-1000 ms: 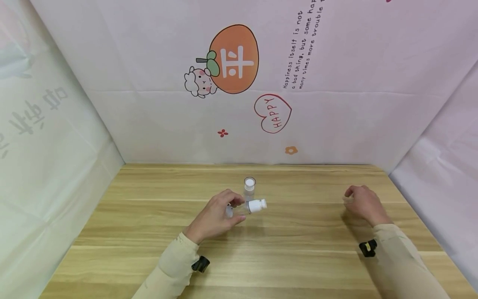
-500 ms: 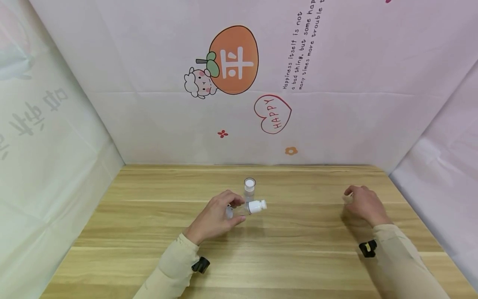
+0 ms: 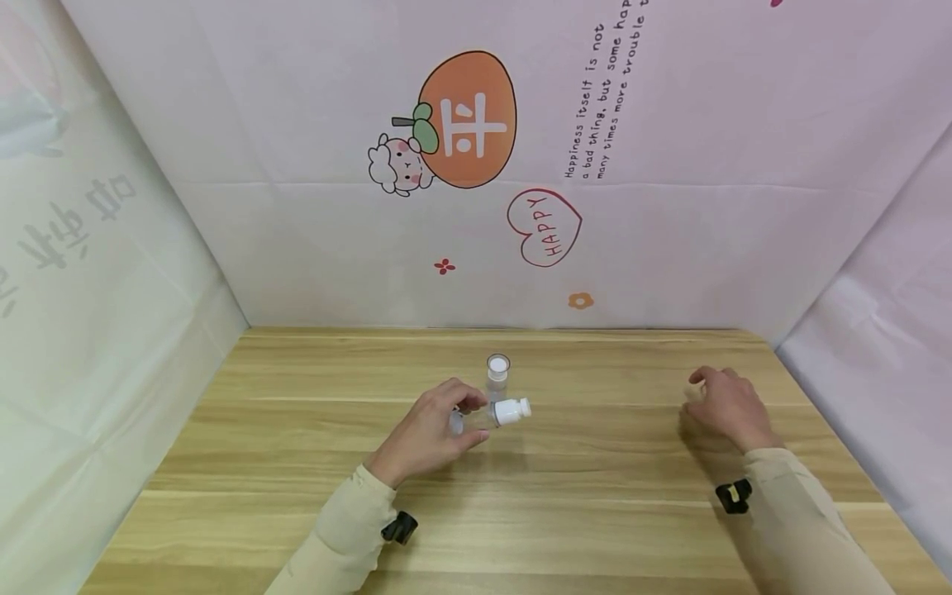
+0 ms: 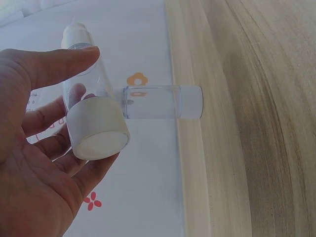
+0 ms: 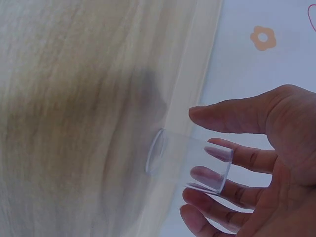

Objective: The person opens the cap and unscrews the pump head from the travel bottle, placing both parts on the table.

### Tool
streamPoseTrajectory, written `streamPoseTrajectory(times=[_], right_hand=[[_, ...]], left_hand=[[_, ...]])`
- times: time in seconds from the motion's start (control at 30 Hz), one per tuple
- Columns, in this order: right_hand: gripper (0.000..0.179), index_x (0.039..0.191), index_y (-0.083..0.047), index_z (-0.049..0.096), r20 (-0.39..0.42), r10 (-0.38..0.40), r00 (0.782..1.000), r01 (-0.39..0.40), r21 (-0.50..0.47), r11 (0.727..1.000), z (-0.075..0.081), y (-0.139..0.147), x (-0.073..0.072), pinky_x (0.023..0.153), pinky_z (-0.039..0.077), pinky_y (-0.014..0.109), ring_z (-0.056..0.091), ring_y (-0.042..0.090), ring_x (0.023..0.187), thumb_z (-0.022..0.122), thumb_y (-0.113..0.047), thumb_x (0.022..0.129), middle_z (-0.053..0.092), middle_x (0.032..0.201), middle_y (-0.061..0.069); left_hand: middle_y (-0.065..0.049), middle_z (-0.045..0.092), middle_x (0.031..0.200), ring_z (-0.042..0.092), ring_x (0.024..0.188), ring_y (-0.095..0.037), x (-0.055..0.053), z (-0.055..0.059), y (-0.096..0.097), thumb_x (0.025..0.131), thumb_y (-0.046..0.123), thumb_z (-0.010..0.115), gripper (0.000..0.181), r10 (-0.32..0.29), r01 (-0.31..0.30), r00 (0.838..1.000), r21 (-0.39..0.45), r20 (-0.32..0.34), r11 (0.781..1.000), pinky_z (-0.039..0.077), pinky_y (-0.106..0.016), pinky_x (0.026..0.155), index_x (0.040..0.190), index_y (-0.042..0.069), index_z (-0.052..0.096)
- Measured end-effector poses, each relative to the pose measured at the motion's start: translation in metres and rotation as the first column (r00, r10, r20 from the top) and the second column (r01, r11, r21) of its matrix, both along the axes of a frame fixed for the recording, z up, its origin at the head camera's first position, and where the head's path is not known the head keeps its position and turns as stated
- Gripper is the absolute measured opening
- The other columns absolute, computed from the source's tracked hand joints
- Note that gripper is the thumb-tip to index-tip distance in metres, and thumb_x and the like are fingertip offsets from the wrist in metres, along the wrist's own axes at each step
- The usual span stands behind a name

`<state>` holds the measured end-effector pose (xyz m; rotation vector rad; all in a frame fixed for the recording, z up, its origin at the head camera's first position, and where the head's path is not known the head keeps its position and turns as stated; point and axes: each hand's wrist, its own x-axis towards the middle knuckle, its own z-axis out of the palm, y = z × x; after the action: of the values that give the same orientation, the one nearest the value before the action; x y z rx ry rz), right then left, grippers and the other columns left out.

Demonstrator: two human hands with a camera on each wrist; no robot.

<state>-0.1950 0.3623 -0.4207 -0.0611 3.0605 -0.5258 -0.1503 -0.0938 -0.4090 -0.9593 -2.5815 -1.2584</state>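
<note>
In the head view my left hand (image 3: 430, 434) grips a clear pump bottle (image 3: 511, 411) with a white pump top, tilted well over above the table. The left wrist view shows the thumb on one side of this bottle (image 4: 96, 121), the fingers on the other, and its white base facing the camera. A second clear bottle (image 3: 497, 373), capped and with a white base, stands upright just behind it. My right hand (image 3: 730, 406) is far to the right. In the right wrist view a clear cap (image 5: 190, 158) stands on the table, fingers beside it and thumb apart from it.
The wooden table (image 3: 595, 496) runs back to a printed white cloth (image 3: 320, 248). More cloth hangs along the left and right sides. Each wrist carries a small black camera mount.
My right thumb and fingers have spread apart, letting go of the clear cap. The left hand and its pump bottle have stayed in place.
</note>
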Motion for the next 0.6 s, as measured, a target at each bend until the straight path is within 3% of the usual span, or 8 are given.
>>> streamPoseTrajectory(times=[0.27, 0.6], right_hand=[[0.049, 0.125, 0.009, 0.058, -0.097, 0.0, 0.995, -0.001, -0.011, 1.0, 0.006, -0.008, 0.002, 0.072, 0.045, 0.065, 0.048, 0.061, 0.103, 0.073, -0.021, 0.089, 0.051, 0.12, 0.041], [0.047, 0.123, 0.008, 0.061, -0.151, 0.03, 0.988, -0.034, -0.024, 0.999, 0.009, -0.024, 0.005, 0.072, 0.045, 0.067, 0.05, 0.06, 0.103, 0.075, -0.021, 0.088, 0.056, 0.117, 0.039]], left_hand=[[0.0, 0.065, 0.104, 0.062, 0.094, -0.015, 0.0, 0.0, 0.001, 0.082, 0.01, 0.086, 0.035, 0.006, -0.006, 1.0, -0.02, -0.026, 1.0, 0.055, -0.036, 0.084, 0.112, 0.005, 0.068], [0.0, 0.064, 0.103, 0.061, 0.093, -0.014, 0.001, 0.001, 0.004, 0.082, 0.011, 0.086, 0.035, 0.017, -0.019, 0.999, -0.052, -0.033, 0.998, 0.055, -0.034, 0.083, 0.111, 0.006, 0.068]])
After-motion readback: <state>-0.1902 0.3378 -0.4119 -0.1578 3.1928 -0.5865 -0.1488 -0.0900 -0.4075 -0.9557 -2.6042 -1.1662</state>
